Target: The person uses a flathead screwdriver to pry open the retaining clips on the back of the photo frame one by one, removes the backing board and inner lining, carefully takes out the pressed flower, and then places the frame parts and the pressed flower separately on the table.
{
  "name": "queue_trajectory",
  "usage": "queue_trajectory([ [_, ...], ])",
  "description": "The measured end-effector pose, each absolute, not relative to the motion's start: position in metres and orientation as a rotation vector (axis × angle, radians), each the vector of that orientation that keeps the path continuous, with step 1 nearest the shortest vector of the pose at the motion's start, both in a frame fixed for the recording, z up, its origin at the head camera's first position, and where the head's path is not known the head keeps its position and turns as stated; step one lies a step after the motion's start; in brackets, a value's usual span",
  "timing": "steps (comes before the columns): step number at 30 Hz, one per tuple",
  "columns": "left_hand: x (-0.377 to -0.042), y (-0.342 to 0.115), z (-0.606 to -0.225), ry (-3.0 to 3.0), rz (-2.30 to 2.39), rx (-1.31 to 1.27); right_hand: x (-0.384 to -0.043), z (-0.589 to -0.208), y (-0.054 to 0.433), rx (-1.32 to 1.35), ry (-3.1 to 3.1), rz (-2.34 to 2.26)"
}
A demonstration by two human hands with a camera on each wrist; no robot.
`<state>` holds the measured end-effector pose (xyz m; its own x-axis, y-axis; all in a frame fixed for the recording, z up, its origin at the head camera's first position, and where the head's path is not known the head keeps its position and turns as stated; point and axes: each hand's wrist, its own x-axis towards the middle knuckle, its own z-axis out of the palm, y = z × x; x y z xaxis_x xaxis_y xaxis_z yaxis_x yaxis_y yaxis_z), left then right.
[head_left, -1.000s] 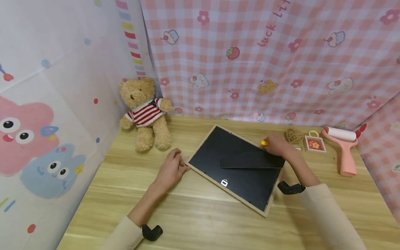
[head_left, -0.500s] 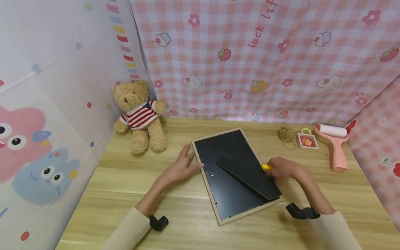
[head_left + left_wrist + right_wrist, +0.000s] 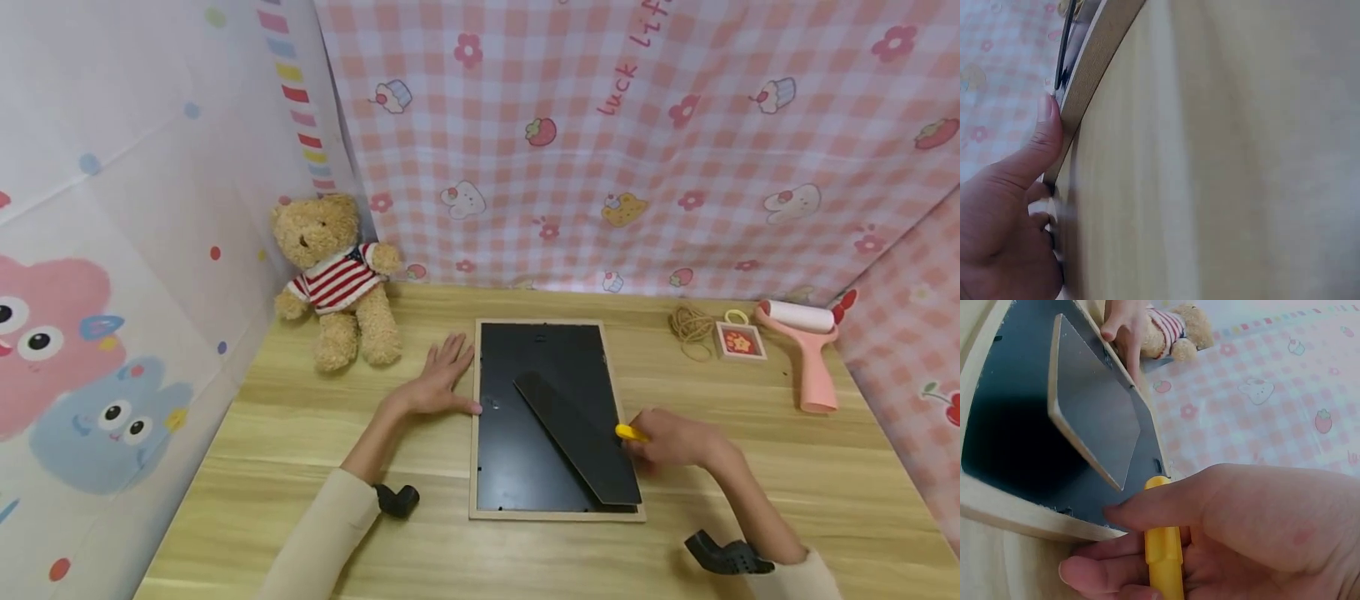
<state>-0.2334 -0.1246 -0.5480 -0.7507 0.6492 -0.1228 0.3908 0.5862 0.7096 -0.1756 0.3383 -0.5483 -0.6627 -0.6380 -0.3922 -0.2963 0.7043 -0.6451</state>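
Note:
A picture frame (image 3: pixel 506 462) with a light wooden rim lies back up on the table, its long sides running away from me. Its black stand leg (image 3: pixel 573 446) lies slantwise and tilts up from the back panel, as the right wrist view shows. At the left rim, my left hand (image 3: pixel 431 387) lies with fingers stretched out and thumb touching the wood. My right hand (image 3: pixel 671 437) is at the right rim, holding a yellow plastic handle (image 3: pixel 1164 550) between thumb and fingers. The handle's lower end is hidden by the hand, so its kind is unclear.
A teddy bear (image 3: pixel 341 279) in a striped shirt sits at the back left. Along the back right are a twine bundle (image 3: pixel 690 323), a small framed charm (image 3: pixel 740 341) and a pink lint roller (image 3: pixel 813 362). Patterned cloth (image 3: pixel 495 150) hangs behind the table.
The picture frame has turned clockwise from slanted to straight. My right hand has come nearer with the yellow handle, and my left hand's fingers have spread along the left rim.

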Motion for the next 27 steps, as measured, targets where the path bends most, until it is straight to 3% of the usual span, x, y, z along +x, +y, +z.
queue_trajectory([
  [3,-0.238,-0.126,-0.550,2.441,0.984,0.838,-0.171,-0.543,0.335,-0.772,2.307,-0.780],
  [10,-0.234,-0.126,-0.550,2.406,1.137,0.860,-0.146,-0.449,0.291,-0.679,2.765,-1.252],
  [12,-0.232,-0.127,-0.550,2.411,1.151,0.876,-0.149,-0.440,0.277,-0.637,2.883,-1.420],
  [18,-0.225,-0.126,-0.540,2.427,1.139,0.899,-0.174,-0.439,0.241,-0.665,2.925,-1.522],
  [27,-0.222,-0.124,-0.529,2.419,1.119,0.861,-0.206,-0.465,0.211,-0.713,2.479,-1.717],
])
